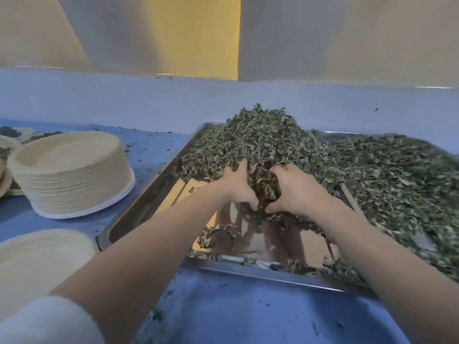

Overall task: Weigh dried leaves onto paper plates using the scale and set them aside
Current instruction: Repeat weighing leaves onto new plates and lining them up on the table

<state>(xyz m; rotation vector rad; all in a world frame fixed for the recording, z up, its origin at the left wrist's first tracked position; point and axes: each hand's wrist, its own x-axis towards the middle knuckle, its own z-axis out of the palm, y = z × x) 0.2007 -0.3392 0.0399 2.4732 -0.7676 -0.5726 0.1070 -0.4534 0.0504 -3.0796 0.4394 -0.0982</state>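
Note:
A big heap of dried green leaves fills the far and right parts of a shiny steel tray. Both my hands are in the heap's near edge, cupped toward each other around a clump of leaves. My left hand curls round the clump from the left, and my right hand closes on it from the right. A tall stack of paper plates stands left of the tray. One paper plate lies at the near left. No scale is visible.
The blue table carries scattered leaf crumbs. At the far left edge lie plates with leaves on them. A pale blue wall runs behind the tray. The tray's near left floor is bare reflecting metal.

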